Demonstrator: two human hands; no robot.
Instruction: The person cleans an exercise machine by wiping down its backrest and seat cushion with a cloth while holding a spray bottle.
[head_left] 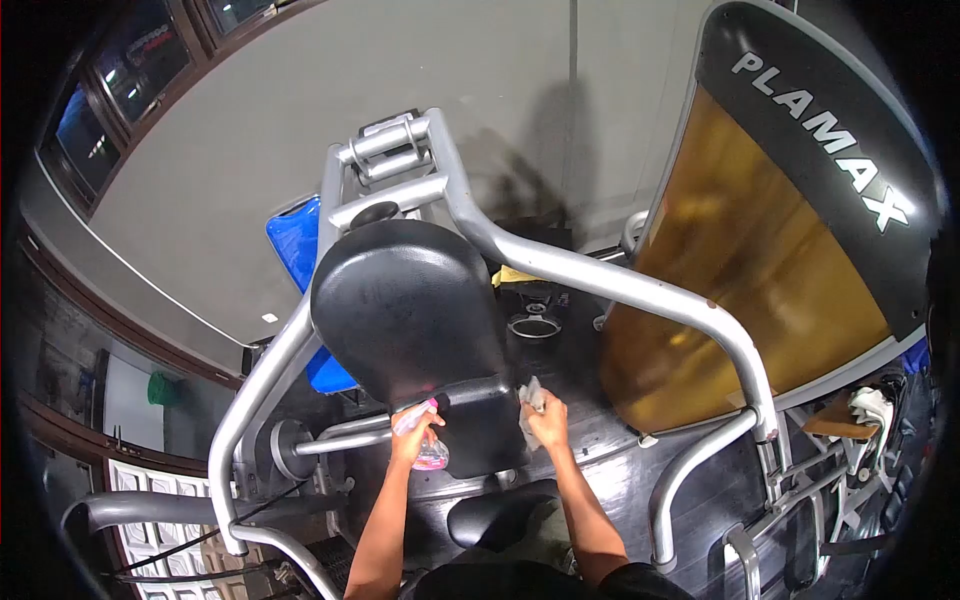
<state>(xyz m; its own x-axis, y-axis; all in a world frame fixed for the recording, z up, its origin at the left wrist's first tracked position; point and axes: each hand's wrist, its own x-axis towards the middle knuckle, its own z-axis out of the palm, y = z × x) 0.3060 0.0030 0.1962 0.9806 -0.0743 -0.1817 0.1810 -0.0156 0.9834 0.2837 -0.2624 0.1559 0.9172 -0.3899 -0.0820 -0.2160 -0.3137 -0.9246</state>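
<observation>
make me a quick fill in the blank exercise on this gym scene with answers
1. Between the left grip, holding a clear plastic spray bottle, and the right grip is a smooth padded seat coloured ____.
2. The crumpled pale cloth is in the person's ____ grip.
3. White letters on the tall dark-and-gold panel spell ____.
4. The flat glossy board behind the curved silver metal frame is coloured ____.

Missing words: black; right; PLAMAX; blue

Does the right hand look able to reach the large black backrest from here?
Probably yes: the right hand, gripping a pale crumpled cloth, is close beside the backrest's lower end, and no frame bar shows between them.
</observation>
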